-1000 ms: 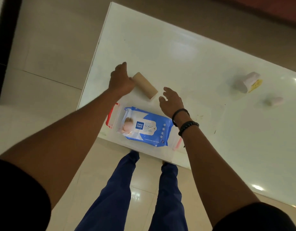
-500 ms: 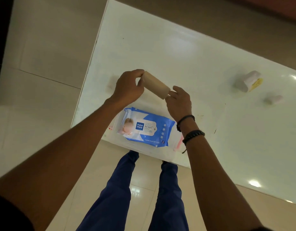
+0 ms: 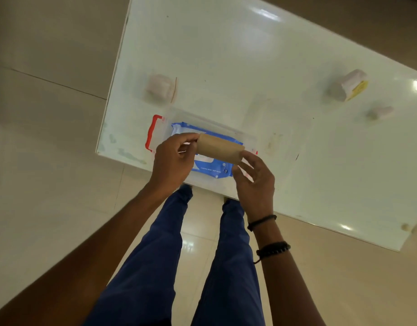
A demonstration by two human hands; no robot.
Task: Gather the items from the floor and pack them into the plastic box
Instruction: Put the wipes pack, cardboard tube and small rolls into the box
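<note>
We pinch the cardboard tube (image 3: 218,149) endwise, left hand (image 3: 173,158) and right hand (image 3: 255,177), above the plastic box (image 3: 179,118). Uneven release could roll it off the wipes pack (image 3: 212,167) inside.

Wipes pack (image 3: 206,166) in box (image 3: 177,116); tube (image 3: 218,148) above, btwn both hands.

Cardboard tube (image 3: 218,149): lifted off the table, now held over the plastic box (image 3: 166,128).
Left hand (image 3: 172,158), right hand (image 3: 257,178): closed on tube ends.
</note>
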